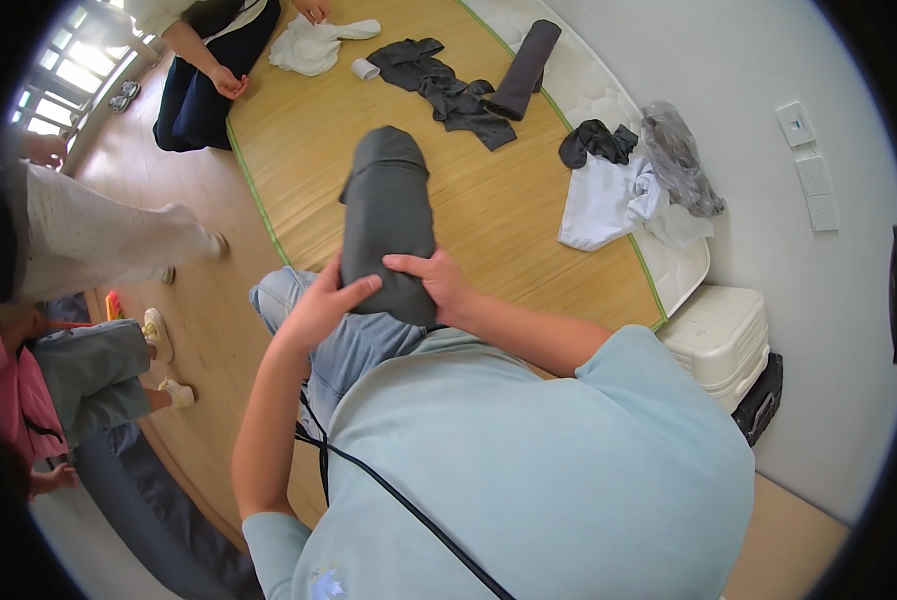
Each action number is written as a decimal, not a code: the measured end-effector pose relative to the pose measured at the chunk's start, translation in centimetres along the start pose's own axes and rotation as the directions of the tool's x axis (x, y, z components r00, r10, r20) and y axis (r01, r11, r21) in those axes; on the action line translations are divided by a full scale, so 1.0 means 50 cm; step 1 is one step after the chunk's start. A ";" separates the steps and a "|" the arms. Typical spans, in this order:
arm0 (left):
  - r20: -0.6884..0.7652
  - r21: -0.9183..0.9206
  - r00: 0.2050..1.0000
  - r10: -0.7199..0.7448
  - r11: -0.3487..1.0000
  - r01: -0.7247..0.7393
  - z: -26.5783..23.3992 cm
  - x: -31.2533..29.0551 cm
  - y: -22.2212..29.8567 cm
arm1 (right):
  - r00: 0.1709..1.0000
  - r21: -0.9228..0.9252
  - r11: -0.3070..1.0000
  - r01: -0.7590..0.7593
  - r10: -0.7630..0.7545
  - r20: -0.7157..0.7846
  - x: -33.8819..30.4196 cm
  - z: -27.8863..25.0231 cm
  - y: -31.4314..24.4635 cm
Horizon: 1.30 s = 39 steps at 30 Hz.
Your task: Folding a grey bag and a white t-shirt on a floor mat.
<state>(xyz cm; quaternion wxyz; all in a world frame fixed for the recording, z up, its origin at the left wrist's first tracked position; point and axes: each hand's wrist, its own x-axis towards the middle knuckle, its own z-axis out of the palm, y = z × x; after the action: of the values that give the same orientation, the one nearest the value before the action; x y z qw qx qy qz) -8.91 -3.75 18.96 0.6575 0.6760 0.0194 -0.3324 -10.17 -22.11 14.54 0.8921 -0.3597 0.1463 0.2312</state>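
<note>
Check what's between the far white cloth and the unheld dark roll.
A small white bundle and crumpled dark cloth, both on the mat; head view.

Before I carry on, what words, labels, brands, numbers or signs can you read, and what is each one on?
No text can be read.
Dark grey cloth bundle in the left hand and right hand: no lettering visible.
Top wall plate: small blue mark, too small to read.
Light blue shirt: pale blue print, no letters discernible.
</note>
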 end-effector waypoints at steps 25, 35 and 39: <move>-0.415 -0.125 0.881 -0.229 0.973 0.194 -0.231 -0.200 -0.326 | 0.751 -0.837 0.465 -0.288 -0.433 -0.499 0.245 -0.706 -0.208; -0.373 -0.210 0.895 -0.246 0.962 0.177 -0.190 -0.163 -0.364 | 0.222 -0.493 -0.218 -0.842 -0.974 0.051 -0.010 -0.646 -0.178; -0.395 -0.261 0.890 -0.226 0.957 0.127 -0.181 -0.170 -0.374 | 0.345 -0.611 0.070 -0.789 -0.772 -0.533 -0.072 -0.692 -0.237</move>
<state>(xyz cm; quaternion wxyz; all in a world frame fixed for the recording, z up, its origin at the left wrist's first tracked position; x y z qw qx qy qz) -20.34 10.42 5.85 0.6776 0.6471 0.2603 -0.2330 -10.37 -55.28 -1.30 0.0750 -0.9031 0.4227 0.0071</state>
